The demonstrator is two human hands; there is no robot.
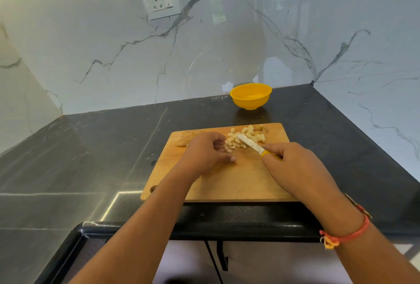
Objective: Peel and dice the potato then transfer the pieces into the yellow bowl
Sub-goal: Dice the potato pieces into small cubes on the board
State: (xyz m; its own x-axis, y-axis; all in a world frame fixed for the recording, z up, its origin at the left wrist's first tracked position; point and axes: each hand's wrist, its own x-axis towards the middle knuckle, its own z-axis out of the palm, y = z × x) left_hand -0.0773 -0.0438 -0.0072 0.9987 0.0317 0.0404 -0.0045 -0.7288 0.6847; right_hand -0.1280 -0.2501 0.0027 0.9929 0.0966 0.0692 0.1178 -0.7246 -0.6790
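The diced potato pieces lie heaped on the cutting board, just past the left hand's curled fingertips and under the knife blade. Whether those fingers hold a piece I cannot tell. The right hand grips the knife's yellow handle. Peels lie behind the left knuckles. The yellow bowl stands beyond the board on the dark counter.

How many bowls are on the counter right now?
1: the yellow bowl stands on the dark counter behind the cutting board, close to the marble wall. No spot in view looks able to hide another.
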